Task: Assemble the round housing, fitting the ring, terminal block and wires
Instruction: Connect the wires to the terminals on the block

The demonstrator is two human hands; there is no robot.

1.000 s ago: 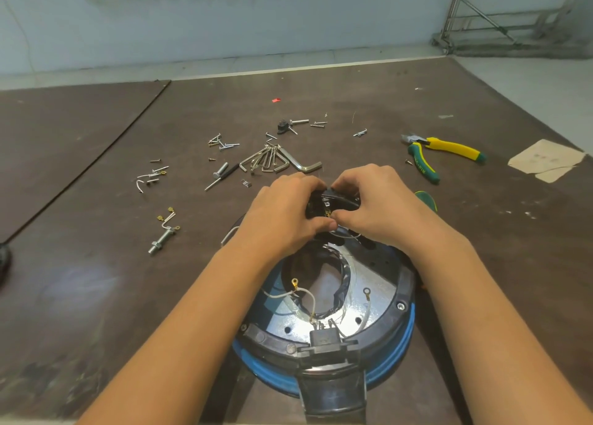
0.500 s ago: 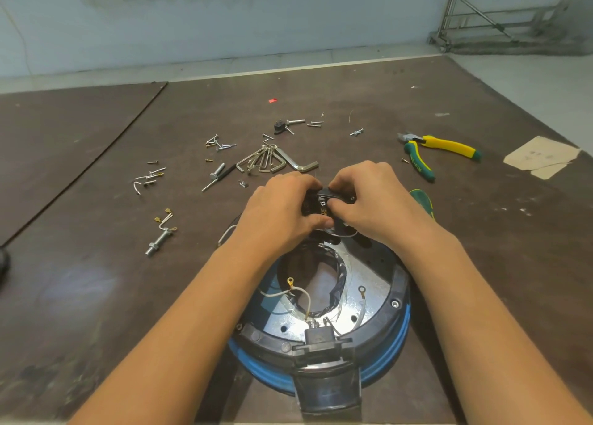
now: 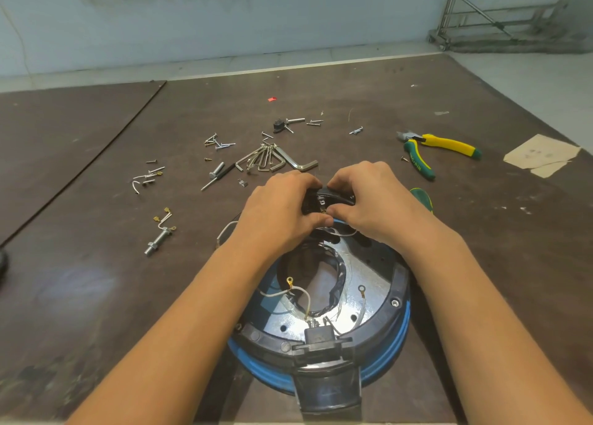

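- While the block is pinched by left hand and right hand, fingers curled round it, it is held over the far rim of the housing.
- Block fitting is judged the step in hand.
- Next, careful seating is called for, wires kept clear.

At the far rim of the round black-and-blue housing on the dark brown desk, the left grip and right grip pinch a small black terminal block. Yellow-handled pliers lie well apart to the right.
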